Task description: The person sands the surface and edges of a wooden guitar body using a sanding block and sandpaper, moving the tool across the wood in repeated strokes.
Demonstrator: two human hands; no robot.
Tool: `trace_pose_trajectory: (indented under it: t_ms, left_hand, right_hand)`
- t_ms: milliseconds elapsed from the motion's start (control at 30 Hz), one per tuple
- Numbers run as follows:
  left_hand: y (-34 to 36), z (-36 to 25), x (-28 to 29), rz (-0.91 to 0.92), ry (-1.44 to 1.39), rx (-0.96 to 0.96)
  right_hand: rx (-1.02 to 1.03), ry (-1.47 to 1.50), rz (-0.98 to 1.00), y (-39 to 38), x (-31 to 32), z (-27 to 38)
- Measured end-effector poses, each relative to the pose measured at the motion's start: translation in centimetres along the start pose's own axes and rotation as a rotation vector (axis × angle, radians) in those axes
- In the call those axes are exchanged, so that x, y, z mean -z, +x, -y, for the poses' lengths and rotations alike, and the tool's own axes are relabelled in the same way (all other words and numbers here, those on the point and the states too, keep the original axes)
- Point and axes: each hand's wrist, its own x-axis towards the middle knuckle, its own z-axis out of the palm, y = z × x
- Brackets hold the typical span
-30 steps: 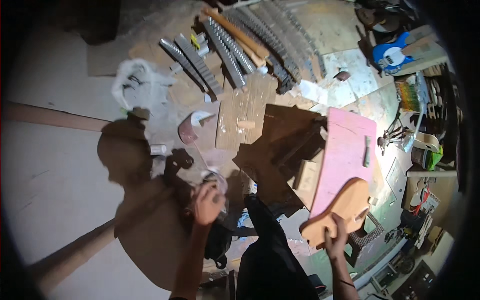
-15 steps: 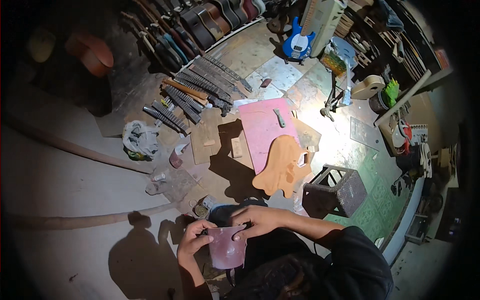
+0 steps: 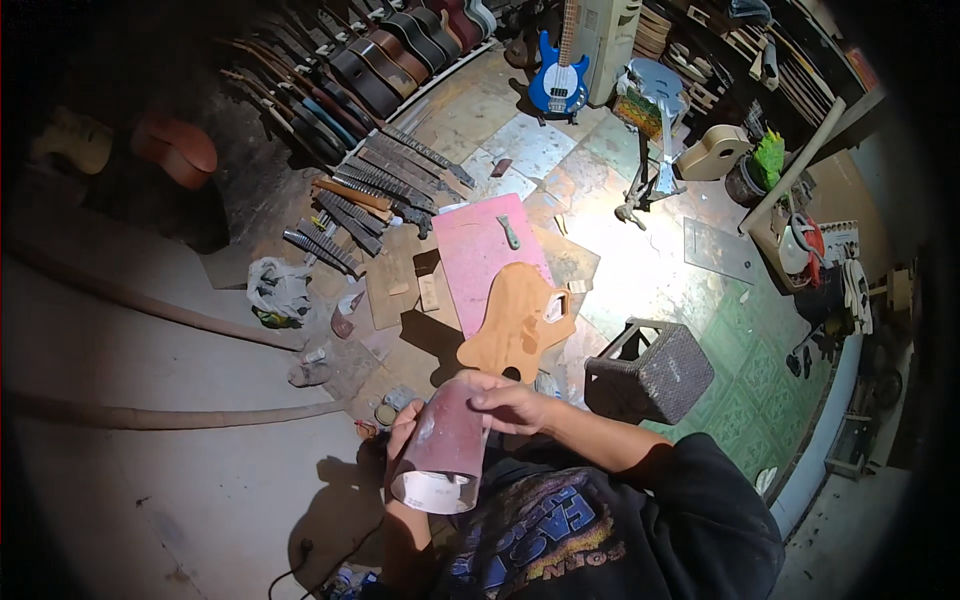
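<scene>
A curled sheet of reddish-brown sandpaper is in both my hands, its pale backing showing at the lower end. My left hand is closed on its left edge, partly hidden behind the sheet. My right hand pinches the upper right edge, the thumb on the coated face and the other fingers partly out of sight. Just beyond my hands lies an unpainted wooden guitar body, overlapping a pink board. A scraper with a green handle rests on that board.
A dark woven-sided stool frame stands to the right. Several fretted necks lie at the far left, near a row of guitars. A white plastic bag sits on the left; a blue electric guitar stands at the back.
The sandpaper has risen slightly and turned from a flatter sheet into a curl with its backing visible. Both hands have moved up, my right hand shifting its hold. The view has shifted.
</scene>
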Motion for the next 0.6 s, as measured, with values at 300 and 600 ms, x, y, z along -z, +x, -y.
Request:
trace_pose_trajectory:
  t_ms: [300,600]
  left_hand:
    - [-0.6,-2.2,-4.6,0.104,0.536,-0.145]
    - [-1.5,-0.2,-7.6,0.222,0.883,0.159]
  right_hand:
    - [0.142,-1.179,0.083,-6.7,1.7,10.5]
    - [-0.003,-1.530,0.136,-8.1,1.3,9.2]
